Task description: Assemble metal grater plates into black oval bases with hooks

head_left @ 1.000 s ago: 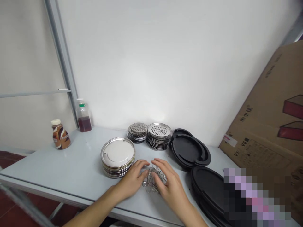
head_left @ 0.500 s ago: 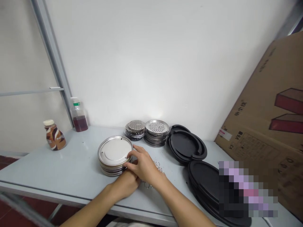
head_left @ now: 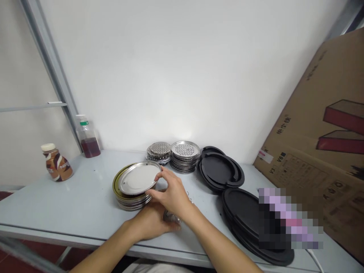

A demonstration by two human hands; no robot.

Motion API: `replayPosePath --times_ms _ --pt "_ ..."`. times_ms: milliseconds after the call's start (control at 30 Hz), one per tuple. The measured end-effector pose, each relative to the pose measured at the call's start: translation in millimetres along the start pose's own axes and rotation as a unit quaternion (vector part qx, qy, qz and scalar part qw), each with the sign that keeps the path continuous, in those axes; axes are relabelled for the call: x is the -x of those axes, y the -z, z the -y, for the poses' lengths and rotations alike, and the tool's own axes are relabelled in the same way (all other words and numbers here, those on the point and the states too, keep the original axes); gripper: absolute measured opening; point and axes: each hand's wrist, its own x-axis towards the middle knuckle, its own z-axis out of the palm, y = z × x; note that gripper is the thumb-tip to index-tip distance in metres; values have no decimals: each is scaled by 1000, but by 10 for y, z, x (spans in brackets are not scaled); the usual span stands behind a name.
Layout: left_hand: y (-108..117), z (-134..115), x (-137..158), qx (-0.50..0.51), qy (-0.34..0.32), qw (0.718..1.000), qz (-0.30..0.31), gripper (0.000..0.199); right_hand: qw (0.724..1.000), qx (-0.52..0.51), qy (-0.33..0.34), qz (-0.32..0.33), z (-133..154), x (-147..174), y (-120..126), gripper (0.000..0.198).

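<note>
My right hand [head_left: 173,191] pinches the near right rim of a silver round metal lid [head_left: 139,178] between thumb and fingers. The lid is raised and shifted right over a stack of similar lids [head_left: 132,204], so a gold-coloured top surface shows at the stack's left. Low on the table, right of the stack, lies my left hand [head_left: 150,223], its thumb stretched out to the right. Small metal rings [head_left: 170,217] show beside that thumb, under my right wrist. My right hand covers most of the left hand's fingers.
Behind stand two stacks of perforated metal discs [head_left: 185,151], [head_left: 159,149]. Black round plastic parts [head_left: 218,170] lie to the right, with more black discs [head_left: 241,212] nearer. A brown bottle [head_left: 58,165] and a bottle of dark red liquid [head_left: 90,146] stand left. A large carton [head_left: 307,132] leans at right.
The top lid has been lifted and slid right off the stack by my right hand, baring the gold-coloured surface below. My left thumb has spread out to the right beside the rings.
</note>
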Motion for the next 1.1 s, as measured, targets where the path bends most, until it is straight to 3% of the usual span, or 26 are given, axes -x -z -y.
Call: replayPosePath --times_ms 100,233,400,567,1100 --pt "23 28 -4 -10 3 1000 16 78 999 24 2 -28 -56 238 312 26" --pt "52 -5 -43 8 -11 1000 -3 94 992 99 -52 -59 -310 786 684 19" --pt "61 -35 -37 58 -46 997 -37 92 985 144 -92 -32 -558 1237 792 19" --pt "40 92 63 13 52 998 -28 118 983 139 -116 -10 -544 1283 783 19" --pt "39 149 110 -35 19 999 17 113 989 104 -97 30 -558 1245 722 18"
